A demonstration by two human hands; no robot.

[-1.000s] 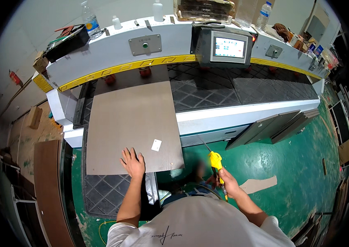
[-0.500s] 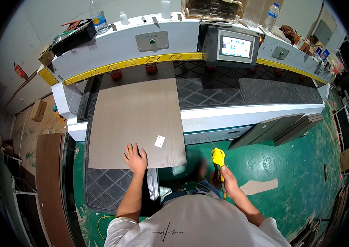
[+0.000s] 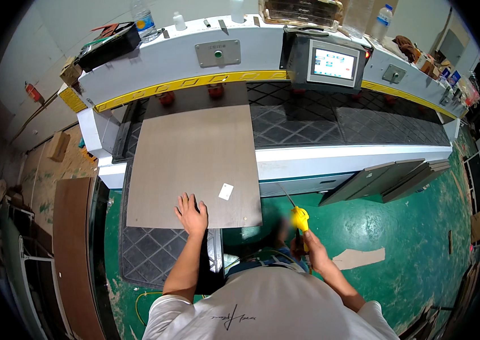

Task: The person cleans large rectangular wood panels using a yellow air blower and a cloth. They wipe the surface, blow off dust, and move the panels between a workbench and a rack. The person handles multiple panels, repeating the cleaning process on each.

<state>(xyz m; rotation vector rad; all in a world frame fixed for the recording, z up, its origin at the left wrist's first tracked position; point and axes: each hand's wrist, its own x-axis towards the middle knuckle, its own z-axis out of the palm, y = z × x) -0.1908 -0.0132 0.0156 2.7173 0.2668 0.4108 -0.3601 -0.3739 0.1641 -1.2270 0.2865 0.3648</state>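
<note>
My left hand (image 3: 192,215) lies flat, fingers spread, near the front edge of a grey-brown wood-grain board (image 3: 194,153). A small white label (image 3: 226,191) sits on the board to the right of that hand. The board's far end reaches under the yellow-striped beam of a large white machine (image 3: 274,62), where red parts (image 3: 215,90) hang above it. In my right hand (image 3: 315,249) is a yellow air blow gun (image 3: 300,218). Its thin metal nozzle points up and away, toward the machine's front; the grip is partly hidden by my fingers.
Black ribbed pads (image 3: 302,122) cover the machine bed, and another pad (image 3: 152,255) supports the board's near left. Several panels (image 3: 384,178) lean against the machine's front at right. Brown panels (image 3: 73,255) stand at left. A cardboard scrap (image 3: 359,258) lies on the green floor.
The whole view has shifted slightly. My left hand stays flat on the board, and my right hand still holds the air blow gun in nearly the same place.
</note>
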